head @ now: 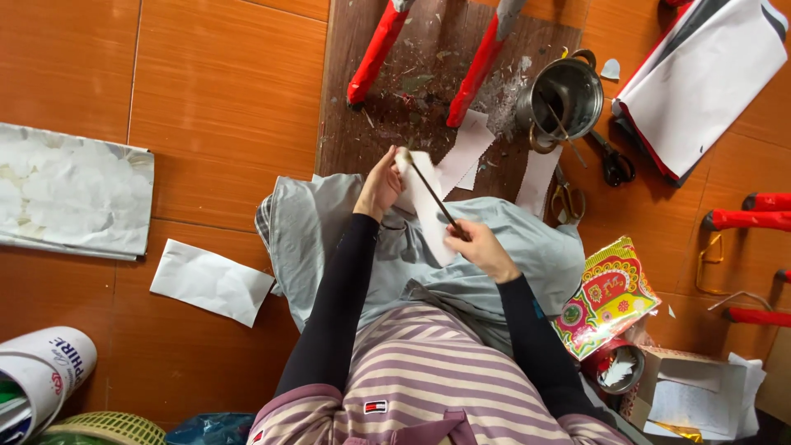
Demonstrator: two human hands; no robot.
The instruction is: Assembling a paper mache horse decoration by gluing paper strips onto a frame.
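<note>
My left hand (379, 185) pinches the top end of a white paper strip (428, 216) that lies over the grey cloth (527, 255) on my lap. My right hand (484, 249) grips the lower end of a thin dark stick (430, 191) laid slantwise across the strip. The stick's far tip reaches up to my left fingers. Both arms wear black sleeves.
A wooden board (428, 91) ahead holds two red-wrapped rods (375, 51), paper scraps and a metal pot (564, 95). Scissors (611, 165) lie beside it. A white sheet (210, 280) and a tray of white paper pieces (70, 194) sit left; colourful paper (606, 297) right.
</note>
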